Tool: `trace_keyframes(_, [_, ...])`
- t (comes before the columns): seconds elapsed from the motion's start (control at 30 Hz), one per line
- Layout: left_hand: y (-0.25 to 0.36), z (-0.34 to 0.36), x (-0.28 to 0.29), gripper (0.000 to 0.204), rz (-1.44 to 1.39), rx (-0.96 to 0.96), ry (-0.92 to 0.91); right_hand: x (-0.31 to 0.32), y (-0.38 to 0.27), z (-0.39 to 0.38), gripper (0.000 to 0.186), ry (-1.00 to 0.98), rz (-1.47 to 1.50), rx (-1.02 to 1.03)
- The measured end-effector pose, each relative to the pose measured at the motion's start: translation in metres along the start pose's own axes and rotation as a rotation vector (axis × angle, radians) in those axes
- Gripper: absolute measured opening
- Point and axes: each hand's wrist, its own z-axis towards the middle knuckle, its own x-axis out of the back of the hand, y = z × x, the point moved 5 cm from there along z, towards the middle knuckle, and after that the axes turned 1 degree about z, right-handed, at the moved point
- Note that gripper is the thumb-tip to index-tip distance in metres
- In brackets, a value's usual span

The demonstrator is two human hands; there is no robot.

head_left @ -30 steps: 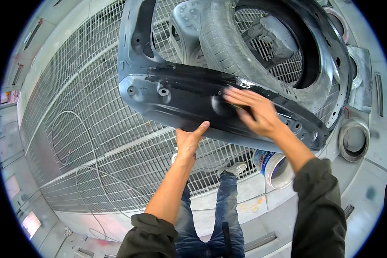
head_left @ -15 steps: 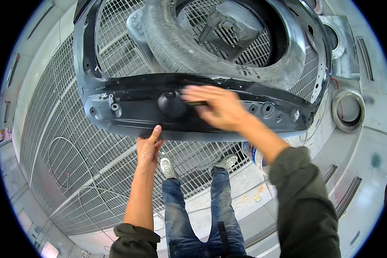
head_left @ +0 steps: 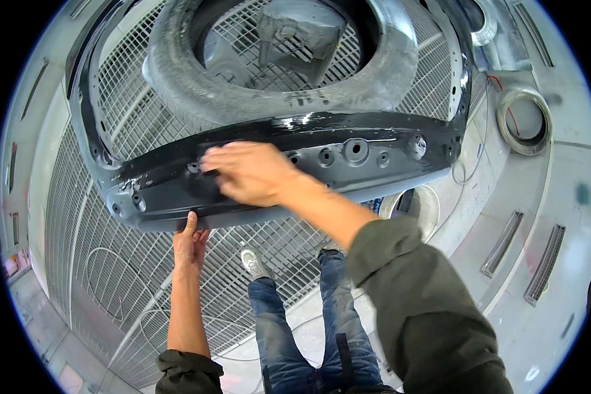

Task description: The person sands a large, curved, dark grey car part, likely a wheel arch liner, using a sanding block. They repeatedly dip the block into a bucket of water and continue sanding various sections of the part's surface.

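Note:
My left hand (head_left: pixel 189 243) grips the near lower edge of a dark, glossy, wet-looking car body panel (head_left: pixel 387 171), thumb on its face. My right hand (head_left: pixel 249 171) lies over the panel left of centre, fingers pressed together and slightly blurred; whatever is under its palm is hidden. The panel has several holes and raised round bosses, and its frame rises on both sides around a dusty grey tire (head_left: pixel 282 100). A grey, irregular part (head_left: pixel 299 33) shows inside the tire's opening.
A metal grating floor (head_left: pixel 118 276) carries thin looping cable. A pail (head_left: pixel 420 207) stands beneath the panel's right end. Farther right lie a ring-shaped object (head_left: pixel 523 121) and a red cord (head_left: pixel 496 85). My legs and shoes are below, with slotted vents (head_left: pixel 545 262) at right.
My right hand has swept leftward along the panel. The panel, tire and surroundings appear shifted and rotated in view, and my left hand now appears farther left, still gripping the edge.

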Motion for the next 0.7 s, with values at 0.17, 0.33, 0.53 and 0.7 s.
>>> trace_keyframes(0.17, [-0.007, -0.001, 0.004, 0.054, -0.019, -0.055, -0.02, 0.171, 0.091, -0.166, 0.04, 0.108, 0.173, -0.518])
trace_keyframes(0.33, [-0.008, 0.003, 0.008, 0.052, 0.008, -0.033, -0.014, 0.163, 0.094, -0.205, 0.05, 0.162, -0.531, -0.506])
trace_keyframes(0.53, [-0.001, 0.001, 0.008, 0.05, 0.012, -0.004, -0.048, 0.034, 0.006, -0.082, 0.072, 0.113, -0.35, -0.227])
trace_keyframes(0.7, [-0.004, 0.005, 0.016, 0.048, -0.015, -0.007, -0.003, 0.111, 0.064, -0.132, 0.064, 0.228, -0.417, -0.272])
